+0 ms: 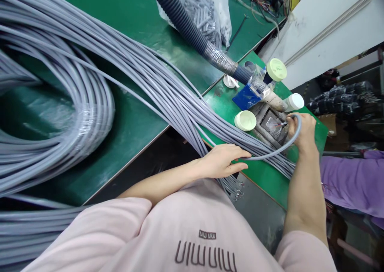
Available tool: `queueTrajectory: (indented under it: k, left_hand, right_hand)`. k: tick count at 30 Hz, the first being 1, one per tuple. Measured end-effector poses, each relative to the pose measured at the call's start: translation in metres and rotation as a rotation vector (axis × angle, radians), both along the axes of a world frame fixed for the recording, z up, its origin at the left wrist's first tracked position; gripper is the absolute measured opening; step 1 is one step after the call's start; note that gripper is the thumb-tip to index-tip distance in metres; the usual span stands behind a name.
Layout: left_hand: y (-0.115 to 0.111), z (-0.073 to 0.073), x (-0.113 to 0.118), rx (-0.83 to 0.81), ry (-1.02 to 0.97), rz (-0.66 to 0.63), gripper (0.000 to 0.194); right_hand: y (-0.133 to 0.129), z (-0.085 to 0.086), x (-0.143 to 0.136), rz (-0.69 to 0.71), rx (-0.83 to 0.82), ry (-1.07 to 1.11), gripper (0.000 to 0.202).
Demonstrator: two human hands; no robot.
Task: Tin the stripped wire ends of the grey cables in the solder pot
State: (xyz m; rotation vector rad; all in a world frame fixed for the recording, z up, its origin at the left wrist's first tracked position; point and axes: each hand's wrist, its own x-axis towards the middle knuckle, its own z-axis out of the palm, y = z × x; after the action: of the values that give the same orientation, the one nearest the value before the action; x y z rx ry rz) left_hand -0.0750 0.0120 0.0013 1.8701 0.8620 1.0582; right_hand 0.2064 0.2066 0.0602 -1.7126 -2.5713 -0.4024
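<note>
Pink shirt fabric (186, 220) occupies the lower centre of the frame. Right hand (302, 131), right of centre: fingers closed on the end of a grey cable (279, 149), which loops over the hand and returns leftward. Left hand (223, 161), lower centre: fingers extended, thumb apart, the cable passing at the fingertips (whether they grip it cannot be determined). Thin wires (280, 125) project from the cable end over a square pot (264, 138) — contact with its contents cannot be confirmed. Beside the pot: a cream tub (246, 121). Above it: a ribbed hose (187, 24), descending from the top edge. A cable bundle (162, 86) runs diagonally from upper left — a taped coil (90, 120) lies below it.
</note>
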Motion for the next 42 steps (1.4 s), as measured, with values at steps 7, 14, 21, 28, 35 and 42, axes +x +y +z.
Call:
queueTrajectory:
  k: [7, 14, 21, 28, 35, 42]
  left_hand:
    - [0.002, 0.009, 0.010, -0.482, -0.367, -0.140, 0.034]
    - [0.004, -0.003, 0.055, -0.926, -0.759, -0.302, 0.050]
    - [-0.009, -0.004, 0.064, -0.915, -0.821, -0.217, 0.045]
    - [-0.022, 0.001, 0.068, -0.782, -0.612, -0.165, 0.046]
    - [-0.027, 0.001, 0.068, -0.771, -0.603, -0.167, 0.046]
    - [-0.027, 0.001, 0.071, -0.772, -0.617, -0.133, 0.043]
  right_hand:
    - [-0.098, 0.032, -0.017, 0.300, 0.340, 0.295, 0.021]
    - [-0.210, -0.003, -0.042, 0.469, 0.253, 0.500, 0.040]
    - [-0.254, -0.033, -0.035, 0.418, 0.135, 0.695, 0.048]
    - [-0.270, -0.035, -0.035, -0.047, -0.325, 0.935, 0.019]
    - [-0.278, -0.047, -0.044, -0.112, -0.622, 1.224, 0.027]
    - [-0.280, -0.067, -0.042, -0.119, -0.828, 1.540, 0.035]
